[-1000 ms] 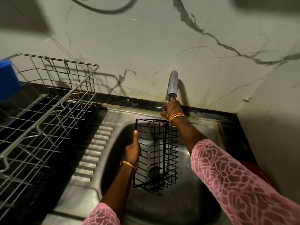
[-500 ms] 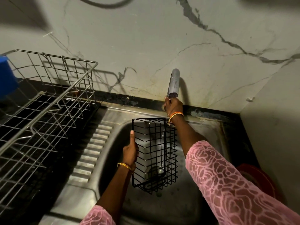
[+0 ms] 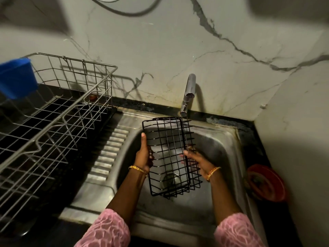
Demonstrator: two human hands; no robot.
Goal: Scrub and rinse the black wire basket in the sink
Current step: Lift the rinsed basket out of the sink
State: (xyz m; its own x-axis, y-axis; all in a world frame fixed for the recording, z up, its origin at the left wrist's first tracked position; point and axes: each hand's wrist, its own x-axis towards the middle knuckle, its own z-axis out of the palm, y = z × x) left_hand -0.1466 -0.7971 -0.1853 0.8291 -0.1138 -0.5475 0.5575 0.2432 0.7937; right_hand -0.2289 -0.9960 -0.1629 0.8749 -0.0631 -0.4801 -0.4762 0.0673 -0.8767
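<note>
The black wire basket (image 3: 169,139) hangs tilted above the steel sink (image 3: 222,139), its top edge just under the tap (image 3: 188,93). My left hand (image 3: 144,155) grips its left side, thumb pointing up along the wire. On the right side my right hand (image 3: 197,161) holds the basket with fingers curled through the wires. The drain shows through the mesh. I cannot make out running water.
A large steel dish rack (image 3: 53,122) stands on the black counter to the left, with a blue container (image 3: 16,77) at its far corner. A red round object (image 3: 265,182) sits at the sink's right edge. Marble wall closes in behind and on the right.
My right hand left the tap handle and came down onto the basket's right side. The basket has tilted and shifted slightly right.
</note>
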